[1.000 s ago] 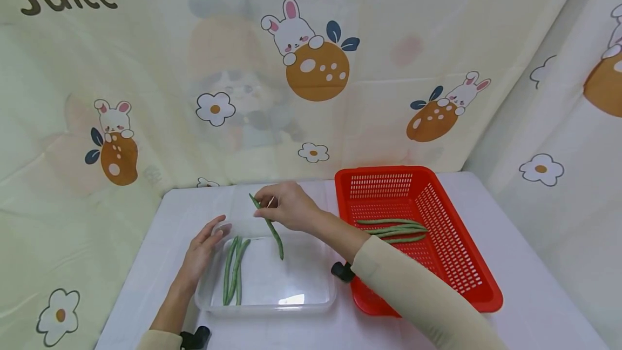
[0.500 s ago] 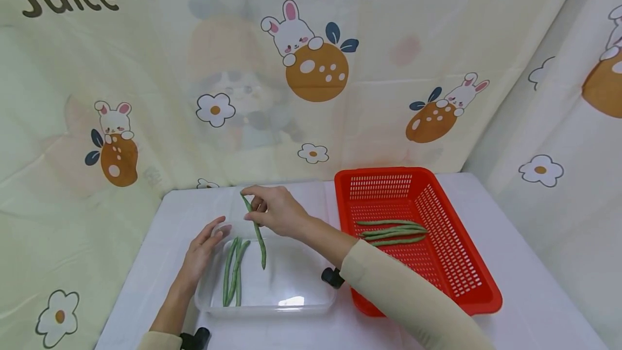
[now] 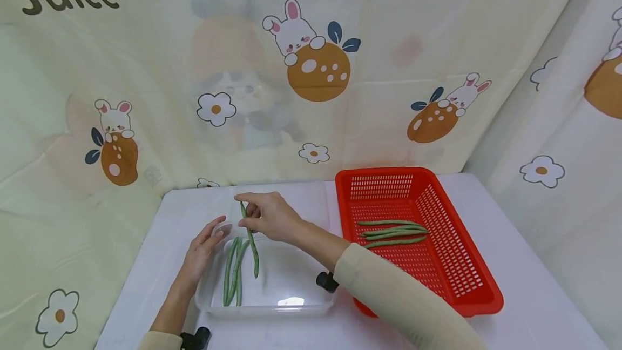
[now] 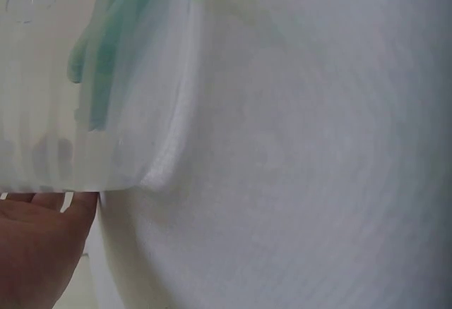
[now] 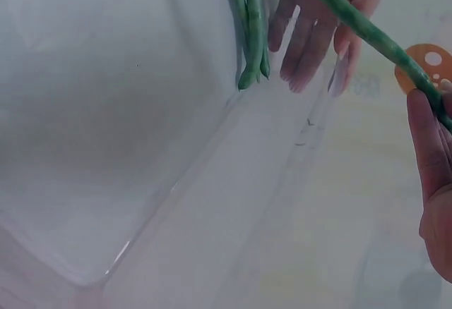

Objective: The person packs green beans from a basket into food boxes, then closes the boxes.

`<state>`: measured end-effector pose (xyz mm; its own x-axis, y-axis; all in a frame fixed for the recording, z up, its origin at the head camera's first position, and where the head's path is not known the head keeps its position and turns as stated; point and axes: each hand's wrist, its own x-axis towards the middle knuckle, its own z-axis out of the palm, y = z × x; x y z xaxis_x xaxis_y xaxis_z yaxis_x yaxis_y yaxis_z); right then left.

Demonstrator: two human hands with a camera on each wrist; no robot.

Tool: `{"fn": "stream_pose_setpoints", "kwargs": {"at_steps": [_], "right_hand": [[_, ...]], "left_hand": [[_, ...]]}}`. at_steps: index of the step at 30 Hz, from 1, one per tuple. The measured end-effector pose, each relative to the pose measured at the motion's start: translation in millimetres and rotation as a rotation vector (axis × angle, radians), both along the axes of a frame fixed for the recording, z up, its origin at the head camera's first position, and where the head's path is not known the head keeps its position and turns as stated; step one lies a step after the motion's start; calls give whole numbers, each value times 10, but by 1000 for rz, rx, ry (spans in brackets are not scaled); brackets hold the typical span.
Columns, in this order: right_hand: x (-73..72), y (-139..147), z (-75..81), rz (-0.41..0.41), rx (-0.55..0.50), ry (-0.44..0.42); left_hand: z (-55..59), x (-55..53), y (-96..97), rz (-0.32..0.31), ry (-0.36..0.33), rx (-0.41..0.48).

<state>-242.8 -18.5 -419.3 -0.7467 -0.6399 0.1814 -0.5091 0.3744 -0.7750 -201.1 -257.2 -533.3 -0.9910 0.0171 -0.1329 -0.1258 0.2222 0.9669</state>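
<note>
While the right arm, in its cream sleeve (image 3: pixel 403 296), slants in from the near right across the basket's near-left side, the right hand (image 3: pixel 272 216) hovers above the far part of the clear plastic container (image 3: pixel 269 311). Its thumb and fingers pinch a green bean (image 3: pixel 255 263) near the upper end. The bean hangs steeply, its lower end leaning toward the near side, just right of the loose beans (image 3: pixel 235 277) lying lengthwise along the container's left side.

The left hand (image 3: pixel 199 250) reaches up from the near left, its fingers extended and slightly spread against the container's left side, by the far corner; the left wrist view shows fingertips at the translucent wall.

Right of the loose beans, a broad stretch of container floor runs to the right wall. Between that wall and the red basket (image 3: pixel 477 251) lies a narrow strip of white worktop (image 3: pixel 525 269), partly covered by the right forearm. The basket's raised rim encloses more beans (image 3: pixel 396 233), lying crosswise in its middle. Beyond the worktop's far edge hangs a printed cloth (image 3: pixel 369 128).
</note>
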Motion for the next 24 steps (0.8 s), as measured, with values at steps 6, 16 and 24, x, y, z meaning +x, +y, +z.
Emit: {"fn": "stream_pose_setpoints", "kwargs": {"at_steps": [6,16,24], "right_hand": [[20,-79,-46,-12,-15,-116],[50,-150,-200,-28,7,-186],[89,-165,-339,-9,25,-213]], "left_hand": [[6,-2,-5,1,-4,-3],[10,-6,-2,0,-18,-3],[16,-4,6,4,-36,-22]]}}
